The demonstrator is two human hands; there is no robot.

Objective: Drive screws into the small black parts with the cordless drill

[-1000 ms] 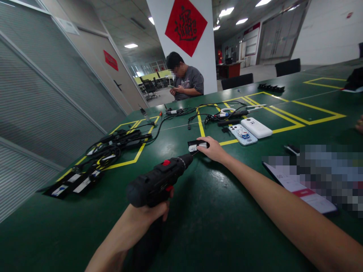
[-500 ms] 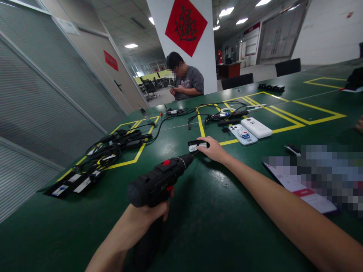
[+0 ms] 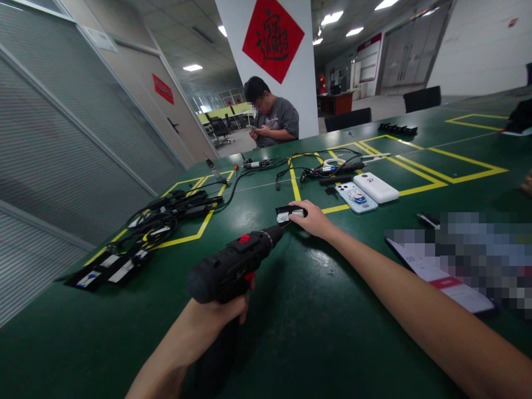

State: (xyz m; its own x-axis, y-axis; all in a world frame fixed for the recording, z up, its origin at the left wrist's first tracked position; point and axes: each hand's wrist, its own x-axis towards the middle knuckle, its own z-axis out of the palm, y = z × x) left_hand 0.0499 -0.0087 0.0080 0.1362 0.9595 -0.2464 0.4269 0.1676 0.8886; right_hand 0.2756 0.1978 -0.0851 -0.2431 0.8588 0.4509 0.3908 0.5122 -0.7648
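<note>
Scarcely anything shifts from the frame half a second back: the whole view slips a hair, while both my hands and what they grasp keep their places. Nearest, my left hand (image 3: 226, 313) wraps the handle (image 3: 218, 352) of a black power drill (image 3: 228, 269), a finger by the red trigger (image 3: 248, 276); whether it is squeezed, I cannot tell. The drill's long body runs from near left to far right, its nose aimed away from me. Just past the chuck (image 3: 272, 235), my right hand (image 3: 311, 219) pinches a small black piece (image 3: 283, 210), on or just over the green table (image 3: 316, 310), its long axis roughly crosswise. Contact with the thin bit (image 3: 286, 224) is unclear. Good work here, I judge, calls for bit and piece lined up, a steady push, fingertips clear. Beyond, a seated person (image 3: 280, 116) holds a phone (image 3: 252, 128).
</note>
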